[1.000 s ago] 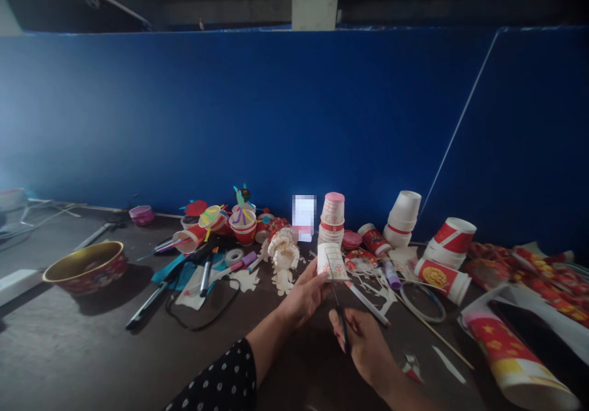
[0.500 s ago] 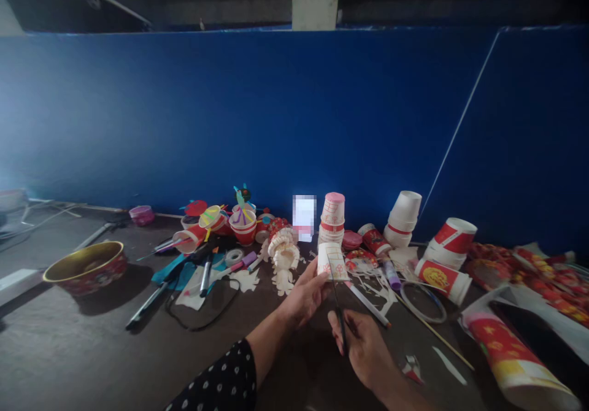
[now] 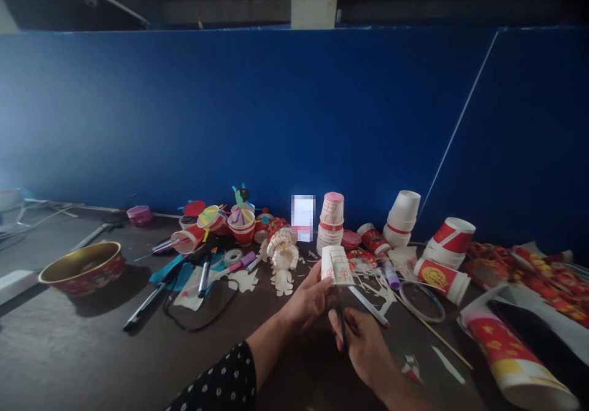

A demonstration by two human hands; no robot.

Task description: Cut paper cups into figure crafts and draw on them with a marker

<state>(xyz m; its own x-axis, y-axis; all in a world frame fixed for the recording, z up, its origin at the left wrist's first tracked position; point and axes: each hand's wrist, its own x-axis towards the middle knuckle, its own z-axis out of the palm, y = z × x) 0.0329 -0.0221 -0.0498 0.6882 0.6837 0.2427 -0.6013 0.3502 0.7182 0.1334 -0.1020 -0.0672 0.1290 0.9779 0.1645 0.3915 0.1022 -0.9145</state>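
My left hand (image 3: pixel 310 297) grips a white paper cup (image 3: pixel 339 264) by its left side. Yellow window-like lines and pink flowers are drawn on the cup. In my right hand (image 3: pixel 361 337) is a pair of scissors (image 3: pixel 341 322) with dark handles, its blades pointing up against the front of the cup. My fingers partly hide the handles, and I cannot make out how far the blades reach into the paper. Just behind stands a stack of cups (image 3: pixel 332 215) with a pink top and similar drawings.
A gold-rimmed bowl (image 3: pixel 83 267) stands at the left. Markers (image 3: pixel 205 276), paper scraps (image 3: pixel 246 279) and decorated cups (image 3: pixel 242 233) lie left of centre. To the right are stacked white cups (image 3: pixel 402 218), a tape ring (image 3: pixel 423 300), a thin stick (image 3: pixel 444 337) and a dark phone (image 3: pixel 538 337). A blue wall (image 3: pixel 276 122) closes the back.
The cup has turned slightly in my left hand, so its drawing faces differently, and it sits a little lower and to the right. My right hand with the scissors stays nearly in place.
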